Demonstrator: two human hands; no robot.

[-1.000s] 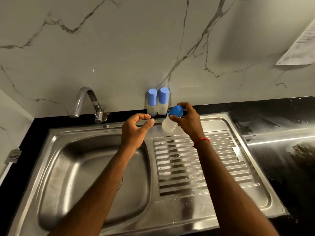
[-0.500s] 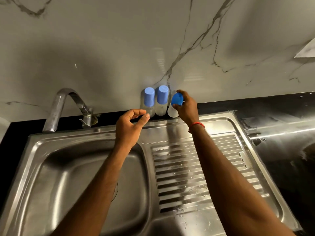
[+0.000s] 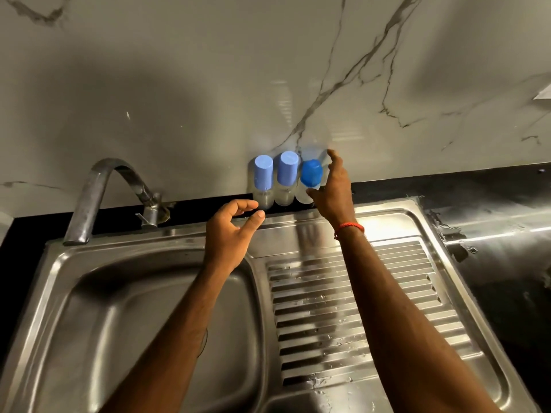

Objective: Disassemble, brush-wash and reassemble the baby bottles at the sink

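two hands reach toward the back of a steel sink. the right hand point(image 3: 332, 198), at the centre of the frame, has its fingers spread and straight, forefinger lifted, gripping nothing. its thumb lies at the lower side of the third bottle point(image 3: 310, 177), touching or just beside it; blur hides which. a second ago this hand pinched that bottle by its cap above the drainboard point(image 3: 357, 293). now the bottle stands upright, last in a row of three against the wall, just right of the middle bottle point(image 3: 287, 168) and the left bottle point(image 3: 263, 174). this bottle looks reassembled and put away, so the task seems near its end.

the left hand point(image 3: 231, 234), just left of centre, hovers over the sink's back rim as before, fingers loosely curled around nothing.

the bottles have cloudy clear plastic bodies. two caps are pale blue, flat-topped cylinders; the third is deeper blue, glossy and rounder. the sink point(image 3: 89, 293) is brushed steel, and its ribbed drainboard is beaded with water. a curved metal tap point(image 3: 98, 186) rises at the left. the wall point(image 3: 179, 84) is pale marble with grey veins.
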